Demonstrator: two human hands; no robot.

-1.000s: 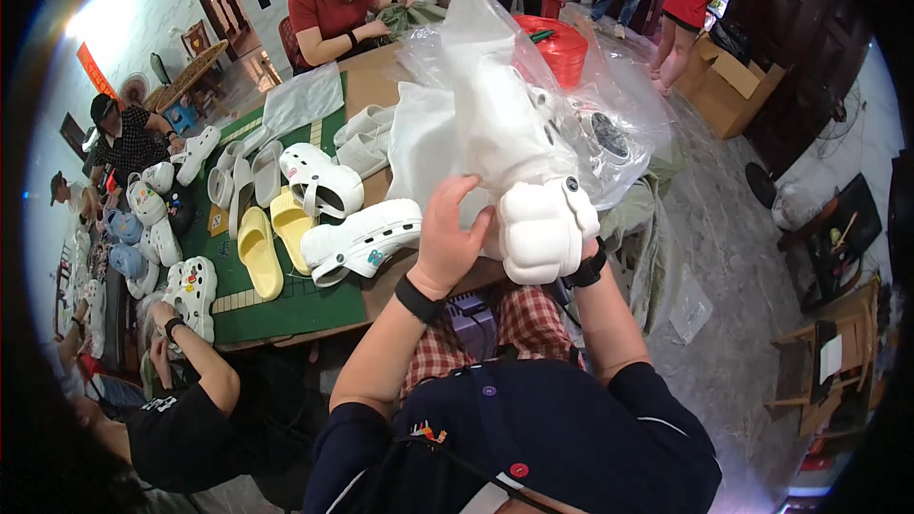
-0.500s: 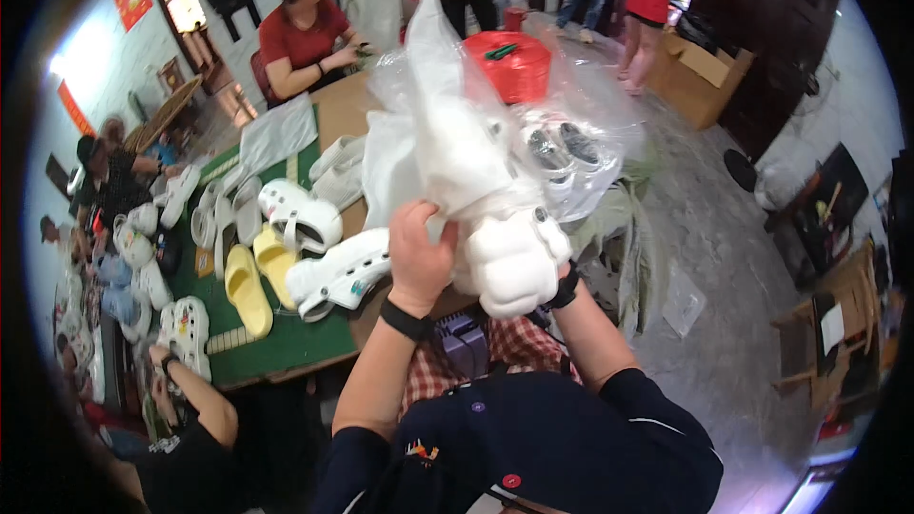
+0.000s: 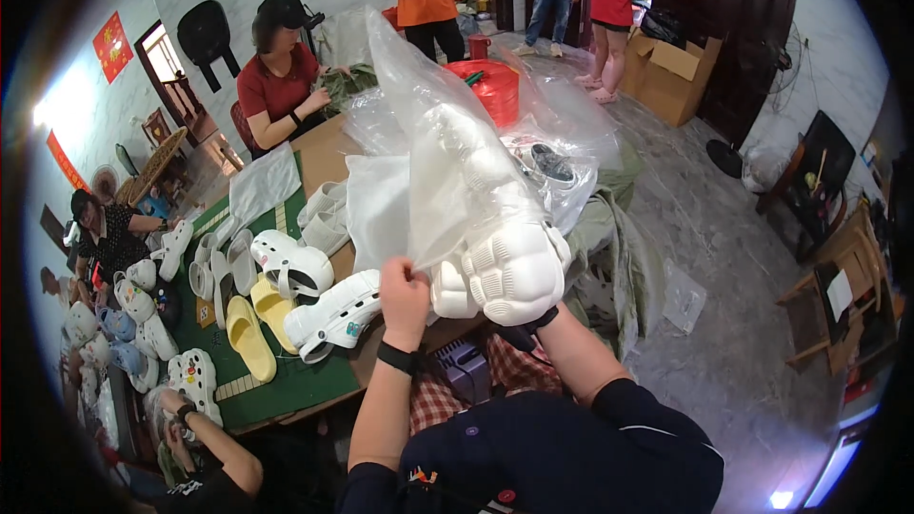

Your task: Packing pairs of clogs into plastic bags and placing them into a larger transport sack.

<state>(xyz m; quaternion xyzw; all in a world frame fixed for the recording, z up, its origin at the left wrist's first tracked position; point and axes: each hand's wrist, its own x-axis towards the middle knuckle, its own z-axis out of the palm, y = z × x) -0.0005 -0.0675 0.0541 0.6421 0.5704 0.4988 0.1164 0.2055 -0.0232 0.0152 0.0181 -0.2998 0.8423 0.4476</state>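
My left hand [image 3: 404, 287] pinches the lower edge of a clear plastic bag [image 3: 428, 124] that stands up in front of me. A pair of white clog shoes [image 3: 505, 271] sits half inside the bag's mouth, soles toward me. My right hand is hidden behind and under the clogs; only its wrist with a black band [image 3: 541, 321] shows, and it seems to hold them up. Both hands are above the near edge of the table [image 3: 314, 167].
On the green mat [image 3: 295, 383] lie white clogs [image 3: 331, 316] and yellow sandals [image 3: 246, 338]. More shoes line the left side, where seated people work. A person in red [image 3: 281, 86] sits across the table. A red bin [image 3: 495, 86] and cardboard boxes [image 3: 666, 71] stand behind.
The bag has been pulled further up over the white clogs, and it now stands taller. My view has tilted up toward the room.
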